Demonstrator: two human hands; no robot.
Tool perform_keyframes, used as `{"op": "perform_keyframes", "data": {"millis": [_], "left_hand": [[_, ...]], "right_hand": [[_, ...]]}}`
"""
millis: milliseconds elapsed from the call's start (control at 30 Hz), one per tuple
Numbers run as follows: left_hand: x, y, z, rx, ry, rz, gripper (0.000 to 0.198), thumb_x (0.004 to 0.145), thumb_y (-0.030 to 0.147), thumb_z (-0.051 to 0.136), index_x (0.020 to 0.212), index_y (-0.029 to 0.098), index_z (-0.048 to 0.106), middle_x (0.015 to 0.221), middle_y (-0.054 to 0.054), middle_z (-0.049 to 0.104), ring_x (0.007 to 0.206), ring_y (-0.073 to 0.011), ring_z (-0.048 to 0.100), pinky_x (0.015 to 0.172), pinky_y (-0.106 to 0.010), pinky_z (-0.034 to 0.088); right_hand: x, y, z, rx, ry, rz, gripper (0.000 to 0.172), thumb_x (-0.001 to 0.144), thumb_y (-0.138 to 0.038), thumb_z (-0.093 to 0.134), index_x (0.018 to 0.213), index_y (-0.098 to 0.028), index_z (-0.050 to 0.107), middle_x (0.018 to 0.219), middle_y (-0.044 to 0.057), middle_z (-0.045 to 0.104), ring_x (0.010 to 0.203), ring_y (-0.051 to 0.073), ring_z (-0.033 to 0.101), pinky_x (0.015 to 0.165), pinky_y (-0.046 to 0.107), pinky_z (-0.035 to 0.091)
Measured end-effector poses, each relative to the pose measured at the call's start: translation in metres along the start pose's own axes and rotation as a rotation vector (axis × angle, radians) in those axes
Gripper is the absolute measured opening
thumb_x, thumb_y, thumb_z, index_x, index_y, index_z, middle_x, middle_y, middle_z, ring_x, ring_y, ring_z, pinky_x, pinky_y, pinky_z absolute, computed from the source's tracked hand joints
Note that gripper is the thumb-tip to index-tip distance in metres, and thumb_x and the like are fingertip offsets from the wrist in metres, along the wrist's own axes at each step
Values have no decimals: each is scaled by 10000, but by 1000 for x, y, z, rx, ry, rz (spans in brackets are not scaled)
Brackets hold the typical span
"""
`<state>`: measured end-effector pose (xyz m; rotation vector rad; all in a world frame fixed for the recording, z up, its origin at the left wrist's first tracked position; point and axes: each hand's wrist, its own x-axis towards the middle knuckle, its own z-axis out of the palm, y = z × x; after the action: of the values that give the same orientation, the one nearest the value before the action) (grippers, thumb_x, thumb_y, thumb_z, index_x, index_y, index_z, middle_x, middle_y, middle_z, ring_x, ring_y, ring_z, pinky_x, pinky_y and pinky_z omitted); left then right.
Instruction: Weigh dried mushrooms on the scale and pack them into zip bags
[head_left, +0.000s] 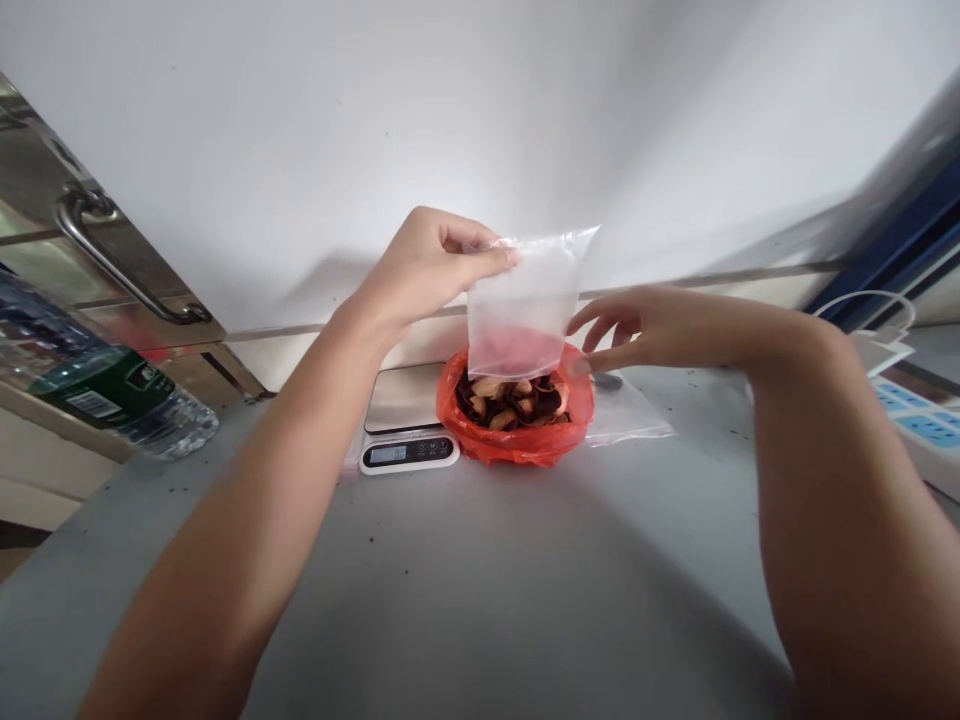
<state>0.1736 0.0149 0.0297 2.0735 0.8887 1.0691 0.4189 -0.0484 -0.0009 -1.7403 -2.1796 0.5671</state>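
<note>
My left hand [450, 255] pinches the upper left edge of a small clear plastic bag [517, 310], which hangs upright. Behind its lower part shows the far side of a red plastic bag [517, 445], open at the top with its rim spread wide. Dark brown, curled dried slices [506, 405] with paler faces lie inside; I cannot tell their exact kind. At the right rim of the red bag is my right hand [619, 325], fingers apart and thumb close to the red plastic; whether it touches is unclear.
A digital kitchen scale [409, 453] stands left of the red bag. More clear plastic [630, 415] lies flat on the grey table [450, 590] to the right. A water bottle [127, 390] is at the left, a power strip [919, 415] at the right. A white wall [337, 130] rises behind.
</note>
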Motion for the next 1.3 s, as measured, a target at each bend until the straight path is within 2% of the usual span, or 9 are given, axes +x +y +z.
{"op": "perform_keyframes", "data": {"millis": [133, 267, 433, 600, 800, 967, 1100, 1200, 1300], "left_hand": [[-2, 4, -4, -42, 17, 97, 108, 780, 240, 884, 749, 189, 794, 830, -5, 744, 937, -220, 709, 791, -319, 577], [-11, -6, -8, -193, 185, 70, 70, 799, 185, 863, 776, 194, 798, 826, 3, 736, 942, -195, 713, 762, -279, 568], [-35, -37, -30, -270, 287, -74, 127, 784, 178, 862, 719, 169, 752, 642, 35, 619, 590, -84, 560, 627, -239, 507], [-67, -59, -48, -148, 99, -216, 313, 863, 408, 797, 679, 184, 679, 552, 32, 562, 512, -108, 515, 556, -250, 445], [-102, -84, -75, -2, 297, -263, 319, 893, 479, 712, 714, 215, 709, 559, 30, 504, 533, -144, 493, 594, -283, 451], [-134, -114, -118, 53, 448, -390, 431, 942, 603, 618, 898, 200, 765, 827, -70, 718, 797, -218, 681, 720, -305, 535], [-159, -138, -139, 167, 540, -605, 437, 975, 596, 577, 988, 201, 764, 1028, -104, 773, 1009, -274, 712, 795, -323, 559], [-171, -152, -142, -47, 509, -819, 474, 1005, 628, 539, 1031, 206, 751, 1008, -113, 776, 907, -259, 731, 758, -336, 585], [-179, -162, -142, -145, 431, -854, 545, 1019, 678, 496, 1143, 205, 737, 984, -115, 768, 839, -246, 750, 708, -329, 608]], "right_hand": [[2, -11, 5, 44, 41, -7, 486, 733, -555, 784, 1093, -230, 796, 990, 63, 802, 851, 268, 723, 755, 387, 557], [10, -11, 15, 311, 166, -89, 357, 723, -538, 808, 847, -205, 772, 910, 56, 777, 914, 280, 703, 804, 397, 555], [17, -17, 27, 840, 394, -94, 293, 757, -435, 852, 732, -211, 665, 793, 25, 683, 834, 201, 677, 804, 374, 574], [20, -47, 41, 871, 190, -141, 389, 666, -462, 944, 666, -181, 675, 696, 11, 665, 657, 152, 628, 633, 319, 534], [32, -89, 75, 824, -44, -187, 377, 707, -500, 903, 837, -174, 765, 769, 23, 733, 632, 139, 641, 575, 283, 511], [59, -122, 100, 671, 147, -226, 192, 857, -306, 772, 978, -157, 788, 825, 46, 761, 739, 185, 706, 707, 331, 553], [83, -162, 116, 259, 362, -416, 291, 972, -176, 609, 1202, -149, 785, 1007, 91, 797, 773, 191, 711, 776, 352, 537], [91, -196, 136, -187, 243, -577, 334, 1025, -162, 542, 1265, -181, 774, 1137, 129, 791, 905, 242, 730, 779, 360, 494], [92, -220, 163, -489, -19, -616, 340, 1030, -106, 500, 1182, -172, 796, 1105, 153, 781, 978, 269, 735, 710, 335, 445]]}}
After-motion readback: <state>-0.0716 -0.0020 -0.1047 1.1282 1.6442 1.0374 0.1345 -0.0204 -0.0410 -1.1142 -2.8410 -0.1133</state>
